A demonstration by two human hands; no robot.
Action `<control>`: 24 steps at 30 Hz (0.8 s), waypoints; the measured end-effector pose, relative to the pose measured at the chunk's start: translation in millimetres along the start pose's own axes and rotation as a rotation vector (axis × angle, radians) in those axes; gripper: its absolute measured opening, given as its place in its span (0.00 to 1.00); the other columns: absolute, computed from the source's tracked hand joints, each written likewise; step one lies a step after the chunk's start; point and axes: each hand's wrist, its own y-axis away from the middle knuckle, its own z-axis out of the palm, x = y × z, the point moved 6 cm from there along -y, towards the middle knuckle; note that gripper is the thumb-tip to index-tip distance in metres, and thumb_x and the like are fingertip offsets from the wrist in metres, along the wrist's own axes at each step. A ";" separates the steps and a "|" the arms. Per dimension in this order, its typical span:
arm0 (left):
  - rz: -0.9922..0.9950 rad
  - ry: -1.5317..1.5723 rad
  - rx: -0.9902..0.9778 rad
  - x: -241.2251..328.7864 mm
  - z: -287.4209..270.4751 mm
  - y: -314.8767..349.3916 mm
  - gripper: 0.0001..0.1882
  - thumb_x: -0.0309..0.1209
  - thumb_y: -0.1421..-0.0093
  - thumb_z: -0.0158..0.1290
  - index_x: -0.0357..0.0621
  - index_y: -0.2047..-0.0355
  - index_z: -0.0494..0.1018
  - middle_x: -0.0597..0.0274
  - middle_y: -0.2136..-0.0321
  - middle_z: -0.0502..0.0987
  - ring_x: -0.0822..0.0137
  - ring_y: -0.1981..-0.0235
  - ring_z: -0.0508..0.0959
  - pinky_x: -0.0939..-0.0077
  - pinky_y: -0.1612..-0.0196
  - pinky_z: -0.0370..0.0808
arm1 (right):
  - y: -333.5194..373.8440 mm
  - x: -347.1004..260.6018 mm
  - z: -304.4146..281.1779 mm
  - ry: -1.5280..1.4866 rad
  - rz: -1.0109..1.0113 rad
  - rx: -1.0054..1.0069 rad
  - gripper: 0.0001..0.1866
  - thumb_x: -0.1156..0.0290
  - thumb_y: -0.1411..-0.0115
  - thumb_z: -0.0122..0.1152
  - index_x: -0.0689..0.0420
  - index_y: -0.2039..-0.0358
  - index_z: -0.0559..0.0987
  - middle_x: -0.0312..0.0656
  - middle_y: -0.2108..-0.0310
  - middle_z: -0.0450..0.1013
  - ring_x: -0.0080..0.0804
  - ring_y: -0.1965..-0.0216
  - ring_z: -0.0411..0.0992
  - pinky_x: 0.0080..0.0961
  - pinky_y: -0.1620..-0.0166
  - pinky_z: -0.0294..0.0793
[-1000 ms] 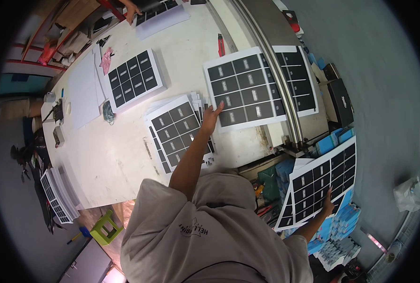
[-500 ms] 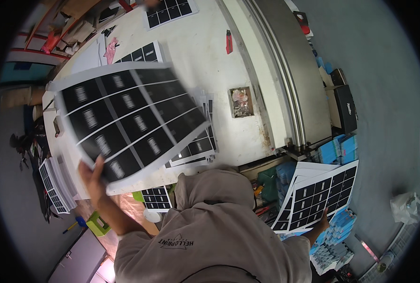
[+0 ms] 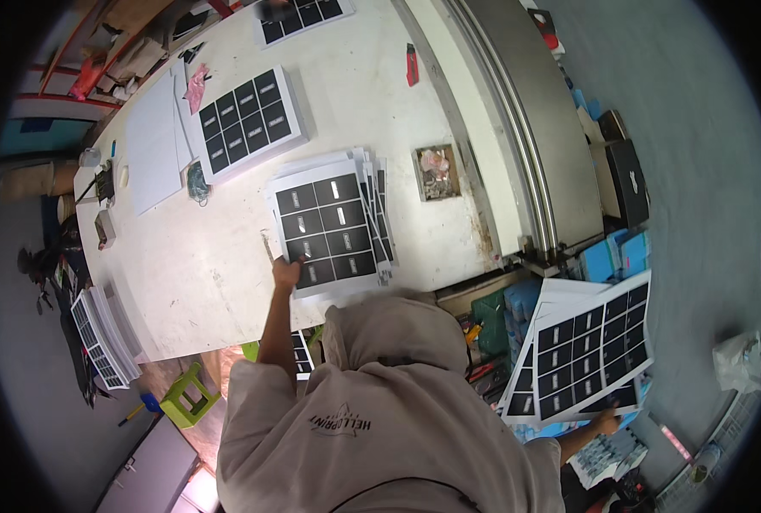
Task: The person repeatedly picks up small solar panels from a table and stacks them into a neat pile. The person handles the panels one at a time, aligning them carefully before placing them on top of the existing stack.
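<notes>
My left hand is closed at the lower left edge of a black-and-white printed sheet, the top one of an uneven pile on the white table. Its blocks of black labels form a grid. More printed sheets stick out from the right side of that pile. At the lower right, my right hand grips the near edge of fanned printed sheets. These lie over blue-and-white bundles, and the fingers there are partly hidden.
A neat stack of printed sheets stands farther back, beside blank white sheets. A red cutter knife and a small box of scraps lie near the long metal machine. A green stool stands beside the table.
My left hand has come down and right from holding a large printed sheet in the air to the table pile. My right hand has shifted slightly right and nearer along the fanned sheets.
</notes>
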 end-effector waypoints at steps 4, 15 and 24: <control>-0.103 -0.123 0.196 102.3 3.1 51.7 0.59 0.62 0.56 0.67 0.38 0.34 0.53 0.32 0.42 0.63 0.40 0.38 0.63 0.45 0.40 0.63 | -20.8 -53.0 -129.5 -0.255 -0.203 0.238 0.32 0.43 0.41 0.64 0.65 0.61 0.82 0.56 0.68 0.79 0.50 0.69 0.77 0.45 0.62 0.73; 0.048 -0.262 0.126 169.3 54.9 37.4 0.70 0.71 0.61 0.64 0.55 0.28 0.41 0.35 0.31 0.46 0.38 0.30 0.48 0.38 0.33 0.48 | -119.4 -122.5 -41.4 -0.291 -0.212 0.142 0.32 0.47 0.42 0.65 0.70 0.58 0.80 0.57 0.66 0.80 0.43 0.63 0.78 0.40 0.59 0.74; 0.087 -0.343 0.129 155.9 58.0 25.7 0.70 0.71 0.61 0.64 0.53 0.28 0.40 0.30 0.33 0.47 0.36 0.31 0.49 0.41 0.32 0.49 | 99.3 -338.8 9.5 -0.368 -0.401 -0.333 0.49 0.34 0.48 0.65 0.71 0.45 0.73 0.63 0.47 0.73 0.59 0.45 0.72 0.45 0.42 0.71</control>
